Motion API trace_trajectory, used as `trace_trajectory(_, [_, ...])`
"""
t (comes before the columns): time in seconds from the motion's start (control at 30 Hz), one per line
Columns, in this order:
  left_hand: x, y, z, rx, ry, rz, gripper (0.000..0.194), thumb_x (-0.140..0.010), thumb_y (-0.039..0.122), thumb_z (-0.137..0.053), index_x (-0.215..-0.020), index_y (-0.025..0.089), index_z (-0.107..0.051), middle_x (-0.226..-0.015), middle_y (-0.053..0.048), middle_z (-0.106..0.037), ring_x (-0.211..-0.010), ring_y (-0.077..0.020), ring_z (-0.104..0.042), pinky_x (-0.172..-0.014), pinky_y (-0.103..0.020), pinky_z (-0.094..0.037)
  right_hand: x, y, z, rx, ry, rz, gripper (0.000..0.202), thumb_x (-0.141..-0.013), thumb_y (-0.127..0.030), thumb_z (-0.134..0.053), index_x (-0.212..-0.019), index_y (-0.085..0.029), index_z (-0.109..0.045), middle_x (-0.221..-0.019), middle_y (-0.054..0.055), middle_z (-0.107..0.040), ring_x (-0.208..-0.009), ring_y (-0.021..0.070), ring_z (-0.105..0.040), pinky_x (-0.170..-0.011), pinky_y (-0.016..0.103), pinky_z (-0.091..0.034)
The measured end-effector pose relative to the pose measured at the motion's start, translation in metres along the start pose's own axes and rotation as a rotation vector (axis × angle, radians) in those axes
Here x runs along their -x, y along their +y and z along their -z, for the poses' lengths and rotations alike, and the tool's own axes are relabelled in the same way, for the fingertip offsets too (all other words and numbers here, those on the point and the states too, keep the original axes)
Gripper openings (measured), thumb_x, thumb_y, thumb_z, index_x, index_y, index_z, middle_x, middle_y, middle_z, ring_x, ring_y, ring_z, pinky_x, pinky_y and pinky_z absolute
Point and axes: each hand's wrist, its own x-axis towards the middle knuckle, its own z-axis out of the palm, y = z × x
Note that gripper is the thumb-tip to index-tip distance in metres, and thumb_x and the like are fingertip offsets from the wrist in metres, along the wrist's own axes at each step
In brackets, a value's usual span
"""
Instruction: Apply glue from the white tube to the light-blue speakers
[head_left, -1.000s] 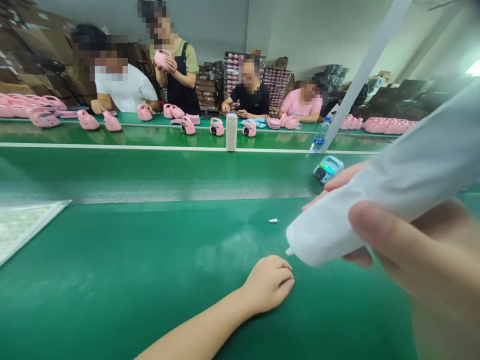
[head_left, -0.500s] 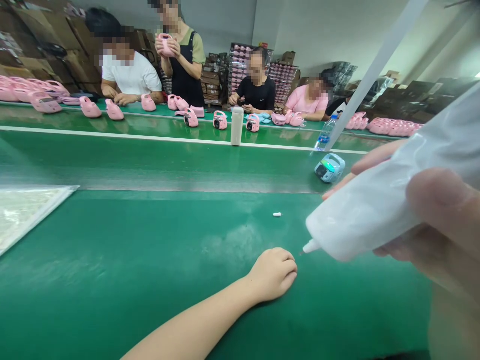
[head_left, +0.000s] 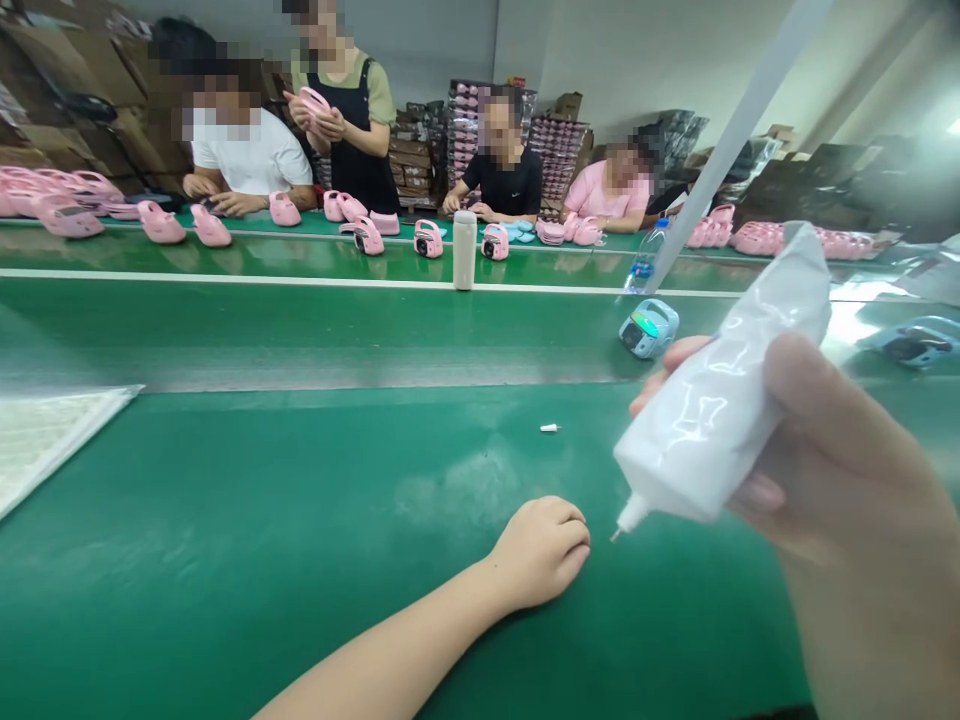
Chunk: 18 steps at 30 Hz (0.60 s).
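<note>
My left hand [head_left: 544, 552] rests on the green tabletop [head_left: 300, 470] with its fingers curled under; whatever they hold, if anything, is hidden. At the right, my right hand [head_left: 817, 450] grips a white squeeze tube [head_left: 705, 420], whose thin nozzle points down and left, just right of my left hand and apart from it. A small white cap [head_left: 550, 428] lies on the table beyond my left hand. Past the tube stands a light blue device with a handle [head_left: 649, 328].
A clear plastic bag [head_left: 56, 430] lies at the left edge. Farther back stand a pale bottle [head_left: 464, 250], a water bottle [head_left: 646, 258] and a slanted white post [head_left: 739, 150]. Several people sit or stand across the line among pink devices [head_left: 428, 239].
My right hand has drawn back a little with the tube, which now tilts more steeply and shows whole. My left hand stays nearly still. Another blue device has come into view at the right.
</note>
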Motion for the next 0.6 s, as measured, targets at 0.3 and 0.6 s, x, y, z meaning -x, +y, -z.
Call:
trace_trajectory(0.3, [-0.001,0.001,0.002,-0.001,0.011,-0.014,0.017,-0.085,0.019,-0.049,-0.079,0.016,-0.065,-0.090,-0.005,-0.066,-0.083,-0.0181,-0.059,-0.084,-0.031,-0.044,-0.001,-0.001,0.000,0.004,-0.051,0.003,0.040,-0.083,-0.060,-0.063,-0.093,-0.021,-0.066,-0.059,0.001,-0.057,-0.029,0.0045,-0.032,-0.034,0.019,-0.032])
trace_trajectory(0.6, [0.000,0.005,0.005,-0.018,0.002,0.005,0.016,-0.086,0.019,-0.050,-0.085,0.016,-0.065,-0.089,-0.004,-0.066,-0.081,-0.0171,-0.059,-0.083,-0.030,-0.044,0.009,-0.011,-0.019,0.281,0.181,0.024,0.043,-0.068,-0.060,-0.077,-0.086,-0.022,-0.066,-0.068,0.004,-0.059,-0.039,0.0086,-0.041,-0.033,0.016,-0.036])
